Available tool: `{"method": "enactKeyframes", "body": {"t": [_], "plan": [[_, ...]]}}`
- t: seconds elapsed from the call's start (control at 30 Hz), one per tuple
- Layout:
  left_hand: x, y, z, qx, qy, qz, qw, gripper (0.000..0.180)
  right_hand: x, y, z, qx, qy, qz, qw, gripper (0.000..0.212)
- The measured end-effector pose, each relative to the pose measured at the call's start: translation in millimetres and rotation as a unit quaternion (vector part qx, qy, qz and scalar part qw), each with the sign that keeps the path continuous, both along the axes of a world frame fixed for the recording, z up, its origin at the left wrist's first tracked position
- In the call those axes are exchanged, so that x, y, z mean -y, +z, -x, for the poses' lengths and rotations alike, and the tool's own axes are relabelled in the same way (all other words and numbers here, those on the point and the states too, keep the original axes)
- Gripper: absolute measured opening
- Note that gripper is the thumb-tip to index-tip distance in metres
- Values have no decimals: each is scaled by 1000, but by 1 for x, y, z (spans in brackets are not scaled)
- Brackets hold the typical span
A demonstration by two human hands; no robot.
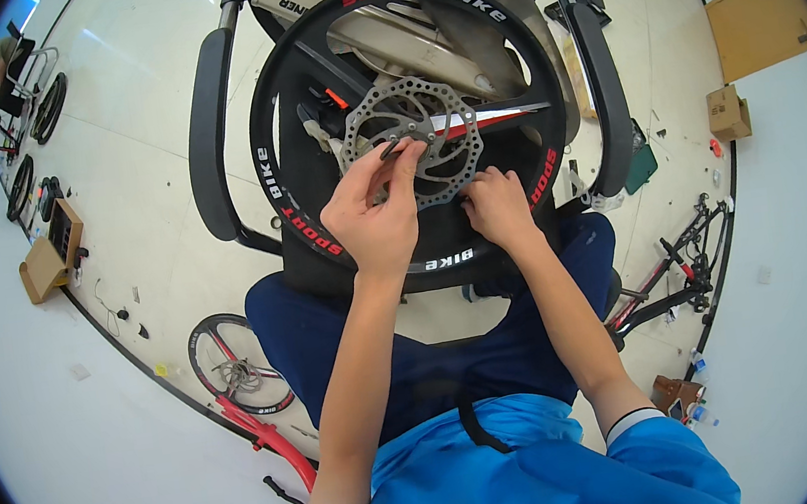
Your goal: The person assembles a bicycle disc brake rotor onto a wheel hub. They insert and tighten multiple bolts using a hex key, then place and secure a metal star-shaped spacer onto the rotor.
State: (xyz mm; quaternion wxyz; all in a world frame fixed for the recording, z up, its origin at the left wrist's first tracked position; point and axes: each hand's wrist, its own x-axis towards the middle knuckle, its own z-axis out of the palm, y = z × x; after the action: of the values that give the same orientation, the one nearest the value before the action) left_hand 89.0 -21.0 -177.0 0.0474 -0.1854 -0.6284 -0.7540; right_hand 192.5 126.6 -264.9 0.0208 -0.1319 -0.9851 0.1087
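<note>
My left hand (380,209) pinches a small dark tool (393,148) on the shiny brake disc (415,140) in the middle of the black wheel (408,120) on my lap — my right hand (496,202), fingers curled, presses the disc's edge, so I should keep it steady and turn slowly.
</note>
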Motion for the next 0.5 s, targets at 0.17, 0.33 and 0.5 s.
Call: {"method": "enactKeyframes", "body": {"t": [0.17, 0.33, 0.5], "plan": [[-8, -13, 3, -66, 46, 53, 995, 15, 7, 29, -8, -89, -38, 93, 991, 18], [-13, -17, 4, -98, 71, 72, 990, 15, 9, 51, -29, -127, -17, 147, 981, 16], [-11, -14, 4, -123, 60, 102, 985, 15, 6, 74, -23, -212, -27, 211, 954, 11]]}}
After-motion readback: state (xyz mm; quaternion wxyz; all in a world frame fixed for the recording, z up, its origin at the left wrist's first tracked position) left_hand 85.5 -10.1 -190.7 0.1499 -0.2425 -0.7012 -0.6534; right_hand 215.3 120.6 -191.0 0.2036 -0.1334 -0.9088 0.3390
